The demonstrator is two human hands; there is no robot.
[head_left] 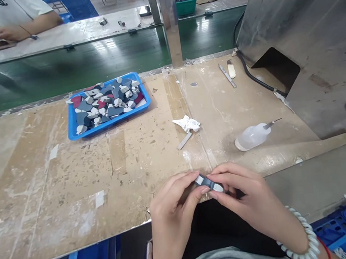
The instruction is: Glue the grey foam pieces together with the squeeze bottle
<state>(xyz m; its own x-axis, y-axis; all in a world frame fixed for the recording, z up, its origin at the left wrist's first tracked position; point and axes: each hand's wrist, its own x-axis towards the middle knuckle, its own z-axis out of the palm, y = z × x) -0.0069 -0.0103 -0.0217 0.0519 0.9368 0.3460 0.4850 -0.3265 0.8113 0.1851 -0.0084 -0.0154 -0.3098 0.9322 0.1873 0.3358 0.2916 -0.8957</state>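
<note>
Between my two hands, at the table's front edge, is a small dark blue-grey piece with white parts [209,182]; its exact kind I cannot make out. My left hand [178,203] pinches its left end between thumb and fingers. The right end, near a white part, is gripped by the thumb and fingers of my right hand [239,186]. Ahead of my hands lie a small grey metal bar [184,140] and a crumpled white tissue [187,123]. To the right, a translucent squeeze bottle [253,136] with a thin metal nozzle stands tilted in view.
A blue tray [110,126] of similar blue, white and red pieces sits at the back left. A thin blade [227,75] and a cream-handled tool [231,69] lie far right, beside a metal housing [314,43]. Beyond the green conveyor [88,66], other people work.
</note>
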